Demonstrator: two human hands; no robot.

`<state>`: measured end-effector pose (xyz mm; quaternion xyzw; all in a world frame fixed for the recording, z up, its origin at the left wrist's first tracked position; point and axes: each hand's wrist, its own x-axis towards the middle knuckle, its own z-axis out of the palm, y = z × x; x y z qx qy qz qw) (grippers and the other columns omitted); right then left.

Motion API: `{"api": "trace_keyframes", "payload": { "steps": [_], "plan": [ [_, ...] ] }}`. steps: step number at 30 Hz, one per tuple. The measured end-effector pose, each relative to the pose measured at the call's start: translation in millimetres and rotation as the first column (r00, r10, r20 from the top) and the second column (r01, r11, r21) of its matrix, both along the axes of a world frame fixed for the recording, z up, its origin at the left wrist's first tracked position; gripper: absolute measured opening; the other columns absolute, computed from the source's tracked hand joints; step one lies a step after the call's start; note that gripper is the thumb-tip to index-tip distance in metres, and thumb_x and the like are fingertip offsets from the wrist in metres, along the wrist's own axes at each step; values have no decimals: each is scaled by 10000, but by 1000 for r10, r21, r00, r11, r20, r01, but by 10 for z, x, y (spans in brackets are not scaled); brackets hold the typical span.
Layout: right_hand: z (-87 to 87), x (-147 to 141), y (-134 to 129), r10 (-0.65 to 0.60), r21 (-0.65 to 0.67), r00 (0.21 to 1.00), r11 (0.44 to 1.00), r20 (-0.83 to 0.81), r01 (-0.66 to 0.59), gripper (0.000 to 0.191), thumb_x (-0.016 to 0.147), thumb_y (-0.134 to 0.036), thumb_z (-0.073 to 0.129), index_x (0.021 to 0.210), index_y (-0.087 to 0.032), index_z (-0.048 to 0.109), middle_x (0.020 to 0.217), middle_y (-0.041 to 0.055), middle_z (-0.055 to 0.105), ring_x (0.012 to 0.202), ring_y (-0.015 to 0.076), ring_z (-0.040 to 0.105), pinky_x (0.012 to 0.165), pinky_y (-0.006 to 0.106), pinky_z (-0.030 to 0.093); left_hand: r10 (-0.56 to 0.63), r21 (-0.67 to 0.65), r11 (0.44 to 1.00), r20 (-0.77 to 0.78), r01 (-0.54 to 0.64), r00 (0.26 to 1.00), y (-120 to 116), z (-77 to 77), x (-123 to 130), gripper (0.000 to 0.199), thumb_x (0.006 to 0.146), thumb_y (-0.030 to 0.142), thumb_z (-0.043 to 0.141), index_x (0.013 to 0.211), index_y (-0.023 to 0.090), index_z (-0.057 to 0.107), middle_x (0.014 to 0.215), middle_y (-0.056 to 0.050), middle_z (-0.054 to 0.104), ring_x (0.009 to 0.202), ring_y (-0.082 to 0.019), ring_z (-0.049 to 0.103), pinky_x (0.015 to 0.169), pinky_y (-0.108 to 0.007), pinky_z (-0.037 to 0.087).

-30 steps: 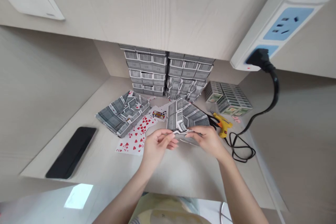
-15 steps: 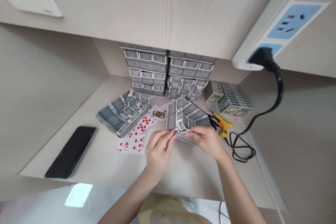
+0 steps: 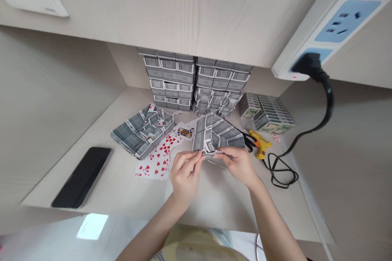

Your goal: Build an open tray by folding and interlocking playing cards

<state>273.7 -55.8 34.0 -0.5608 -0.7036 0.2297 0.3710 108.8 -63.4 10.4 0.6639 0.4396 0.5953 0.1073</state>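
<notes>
A box made of folded playing cards [image 3: 225, 132], grey-patterned with white edges, rests on the desk in front of me. My left hand [image 3: 185, 171] pinches its near left corner between thumb and fingers. Close beside it, my right hand [image 3: 239, 165] pinches the near edge, so both hands are closed on the box. To the left stands a second playing-card box [image 3: 142, 132], tilted, its inside showing. Loose playing cards [image 3: 157, 163], mostly hearts, lie fanned between that box and my left hand.
Stacked card boxes [image 3: 171, 73] stand against the back wall. At right are packs of cards [image 3: 272, 114], a yellow glue gun [image 3: 260, 144] and its black cord [image 3: 283, 171]. A phone [image 3: 82, 177] lies at left. A power strip [image 3: 333, 36] hangs upper right.
Very little differs. My right hand has shifted slightly left along the box's near edge, and the view has moved a touch.
</notes>
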Motion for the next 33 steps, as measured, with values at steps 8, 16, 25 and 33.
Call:
{"api": "trace_keyframes", "payload": {
  "steps": [8,16,25,33],
  "plan": [
    [25,-2,-4,-31,8,999,999,-14,31,130,743,-235,573,714,-195,693,694,20,685,584,156,593,535,227,438,15,-71,997,-15,-16,1000,23,41,-13,274,678,102,642,926,219,639,815,-11,618,774,-130,584,703,-290,494],
    [-7,17,-19,-47,25,998,999,-33,48,135,735,-270,585,712,-201,699,719,30,691,644,182,623,542,237,456,-38,17,999,60,37,997,12,43,12,260,655,51,645,854,219,651,776,2,645,753,-129,598,688,-291,508],
    [13,7,-13,-3,55,999,998,-42,5,128,745,-244,575,724,-206,695,727,33,694,619,165,620,557,231,457,-21,-93,995,57,26,998,35,41,4,190,700,109,613,836,234,661,782,-4,646,760,-141,594,705,-315,486],
    [34,8,4,2,40,999,999,-53,1,152,757,-246,555,722,-199,695,691,25,685,574,146,592,535,225,431,-3,-191,982,-45,-6,999,78,83,-11,104,742,209,584,807,230,662,775,-3,650,769,-147,579,748,-322,437]
  ]
}}
